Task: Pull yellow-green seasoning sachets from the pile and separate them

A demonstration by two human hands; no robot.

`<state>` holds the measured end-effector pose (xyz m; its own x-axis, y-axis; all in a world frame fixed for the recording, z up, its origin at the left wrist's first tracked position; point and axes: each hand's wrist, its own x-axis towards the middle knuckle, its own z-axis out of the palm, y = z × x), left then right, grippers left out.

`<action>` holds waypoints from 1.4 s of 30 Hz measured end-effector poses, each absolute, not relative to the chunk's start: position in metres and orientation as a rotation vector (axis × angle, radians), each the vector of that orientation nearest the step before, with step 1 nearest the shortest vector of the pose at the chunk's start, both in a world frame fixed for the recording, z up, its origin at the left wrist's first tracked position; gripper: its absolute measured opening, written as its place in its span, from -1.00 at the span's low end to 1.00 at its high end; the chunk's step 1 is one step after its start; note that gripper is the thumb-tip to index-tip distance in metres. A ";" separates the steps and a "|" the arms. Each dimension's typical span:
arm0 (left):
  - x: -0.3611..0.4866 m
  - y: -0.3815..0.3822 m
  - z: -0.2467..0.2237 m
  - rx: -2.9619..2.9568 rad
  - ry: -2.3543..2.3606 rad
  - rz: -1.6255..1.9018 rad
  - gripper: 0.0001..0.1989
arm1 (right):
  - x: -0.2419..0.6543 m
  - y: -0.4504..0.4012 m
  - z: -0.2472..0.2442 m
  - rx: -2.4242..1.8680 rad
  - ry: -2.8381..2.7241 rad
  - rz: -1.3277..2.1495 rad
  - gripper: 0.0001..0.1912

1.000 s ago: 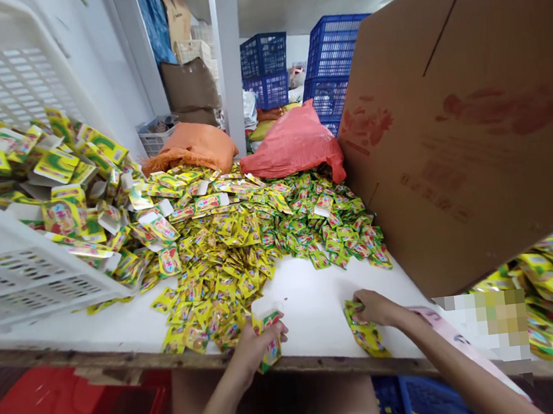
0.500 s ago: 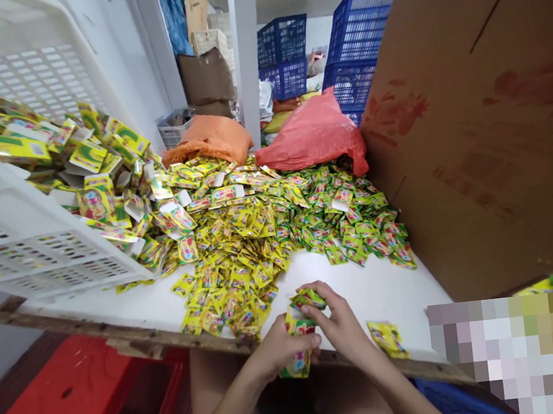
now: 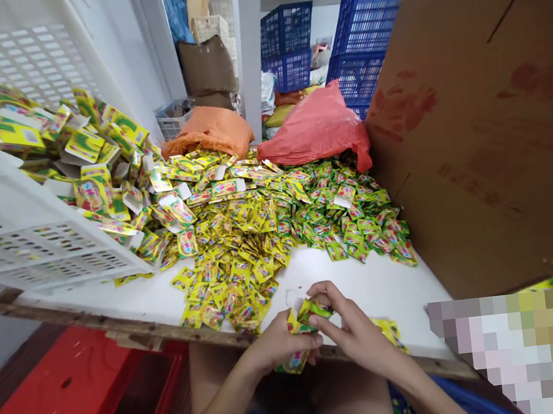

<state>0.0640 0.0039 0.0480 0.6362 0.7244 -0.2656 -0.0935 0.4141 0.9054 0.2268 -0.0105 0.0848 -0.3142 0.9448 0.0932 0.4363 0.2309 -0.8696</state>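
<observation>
Near the table's front edge, my left hand [image 3: 281, 345] is closed around a small yellow printed box [image 3: 297, 361] whose top flaps are open. My right hand [image 3: 341, 322] pinches a green sachet [image 3: 310, 312] at the mouth of that box. The sachet's lower end is hidden by the box and fingers. Beyond my hands lie a heap of yellow sachets [image 3: 234, 271] and, to its right, a heap of green sachets [image 3: 357, 225]. A single yellow sachet [image 3: 389, 331] lies on the white table [image 3: 405, 299], partly behind my right hand.
At left, a tilted white crate [image 3: 58, 249] spills yellow boxes [image 3: 91, 190]. A large cardboard box [image 3: 487, 145] stands at right. Orange [image 3: 209, 132] and red sacks [image 3: 317, 127] lie at the back, with blue crates [image 3: 358, 47] beyond. A red stool [image 3: 54, 395] is lower left.
The green sachet has come down to the open top of the small box, and my right hand has moved slightly right and down with it. The view has shifted a little.
</observation>
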 end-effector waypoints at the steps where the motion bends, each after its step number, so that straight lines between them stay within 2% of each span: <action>1: 0.064 0.004 0.049 1.033 0.736 0.574 -0.80 | 0.225 -0.010 0.083 -1.288 -1.862 0.995 -0.74; 3: 0.066 0.005 0.048 1.051 0.739 0.570 -0.86 | 0.220 -0.010 0.078 -1.340 -1.858 0.928 -0.79; 6: 0.067 0.007 0.043 1.061 0.727 0.574 -0.90 | 0.212 -0.011 0.071 -1.335 -1.800 0.859 -0.74; 11: 0.068 0.018 0.034 1.014 0.722 0.664 -0.77 | 0.211 -0.008 0.065 -1.285 -1.720 0.801 -0.65; 16: 0.078 0.041 0.027 1.192 0.720 0.726 -0.81 | 0.215 0.005 0.062 -1.273 -1.778 0.554 -0.85; 21: 0.085 0.054 0.019 1.258 0.682 0.696 -0.84 | 0.218 0.010 0.049 -1.413 -1.947 0.334 -0.83; 29: 0.076 0.061 0.018 1.252 0.586 0.597 -0.63 | 0.240 0.002 0.045 -1.468 -2.070 0.438 -0.80; 35: 0.078 0.053 -0.004 1.113 0.716 0.903 -0.33 | 0.247 0.013 0.025 -1.486 -1.955 0.577 -0.80; 37: 0.078 0.048 -0.010 1.076 0.768 0.975 -0.34 | 0.247 0.014 0.015 -1.451 -1.739 0.701 -0.74; 42: 0.077 0.043 -0.010 1.150 0.819 0.951 -0.59 | 0.238 0.009 -0.011 -1.369 -1.393 0.922 -0.74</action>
<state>0.0765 0.0435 -0.0103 0.3851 0.9215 -0.0499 -0.1859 0.1304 0.9739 0.2375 0.0085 -0.0108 0.0699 0.9909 0.1154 0.2810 0.0914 -0.9554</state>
